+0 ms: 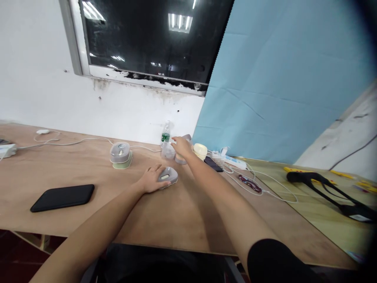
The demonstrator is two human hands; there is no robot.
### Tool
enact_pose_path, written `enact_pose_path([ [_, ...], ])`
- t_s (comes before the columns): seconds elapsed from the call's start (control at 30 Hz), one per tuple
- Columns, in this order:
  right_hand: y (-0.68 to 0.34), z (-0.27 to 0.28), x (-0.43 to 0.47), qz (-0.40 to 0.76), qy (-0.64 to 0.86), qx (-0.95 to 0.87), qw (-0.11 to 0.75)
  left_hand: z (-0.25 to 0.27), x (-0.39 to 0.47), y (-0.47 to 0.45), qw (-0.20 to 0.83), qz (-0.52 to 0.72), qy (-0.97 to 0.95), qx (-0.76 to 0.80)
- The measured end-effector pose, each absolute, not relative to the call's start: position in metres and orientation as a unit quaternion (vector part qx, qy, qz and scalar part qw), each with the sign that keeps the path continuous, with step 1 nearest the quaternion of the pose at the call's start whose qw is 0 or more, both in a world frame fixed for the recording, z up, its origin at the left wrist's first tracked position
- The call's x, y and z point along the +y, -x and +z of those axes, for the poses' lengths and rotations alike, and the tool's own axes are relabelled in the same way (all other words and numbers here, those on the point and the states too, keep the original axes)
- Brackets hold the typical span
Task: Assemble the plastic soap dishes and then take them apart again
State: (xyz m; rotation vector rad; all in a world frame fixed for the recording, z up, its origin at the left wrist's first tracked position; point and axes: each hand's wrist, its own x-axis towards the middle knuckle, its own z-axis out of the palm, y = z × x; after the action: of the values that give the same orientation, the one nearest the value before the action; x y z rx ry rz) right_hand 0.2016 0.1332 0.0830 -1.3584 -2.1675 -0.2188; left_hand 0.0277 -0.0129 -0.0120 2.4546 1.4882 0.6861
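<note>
My left hand (153, 179) is closed over a grey plastic lid (168, 177) lying on the table, its thumb along the front edge and fingers across the far side. Farther back, my right hand (182, 147) reaches over a group of small containers, fingers stretched to the left. A clear container (168, 151) is just below its fingertips, and another container (180, 159) is partly hidden under the palm. To the left stands a green container with a grey lid (120, 154). A pale yellow container (200, 150) sits right of my right wrist.
A green-labelled bottle (165, 135) stands by the wall. A black phone (63, 197) lies at the left. On the right are a dark phone (213, 164), a power strip (235, 162), white cables, a dark red patterned object (249, 184) and a black strap-like frame (332, 194).
</note>
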Motion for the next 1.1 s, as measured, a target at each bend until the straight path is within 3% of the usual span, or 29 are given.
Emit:
enact_pose_path([
  [0.2,-0.213,0.067,0.103,-0.051,0.405,-0.832,0.374,-0.011,-0.012,-0.025,0.11,0.219,-0.825,0.509],
  [0.37,-0.238,0.012,0.057,-0.002,0.377,-0.823,0.425,-0.01,-0.012,-0.027,0.163,0.342,-0.77,0.514],
  [0.5,-0.255,-0.022,0.041,0.037,0.398,-0.821,0.408,-0.017,-0.005,-0.03,0.239,0.412,-0.71,0.519],
  [0.67,-0.254,-0.023,0.043,0.075,0.402,-0.794,0.449,-0.017,0.002,-0.035,0.293,0.476,-0.651,0.514],
  [1.1,-0.24,-0.039,0.051,0.304,0.308,-0.782,0.449,-0.017,0.013,-0.024,0.292,0.556,-0.585,0.514],
])
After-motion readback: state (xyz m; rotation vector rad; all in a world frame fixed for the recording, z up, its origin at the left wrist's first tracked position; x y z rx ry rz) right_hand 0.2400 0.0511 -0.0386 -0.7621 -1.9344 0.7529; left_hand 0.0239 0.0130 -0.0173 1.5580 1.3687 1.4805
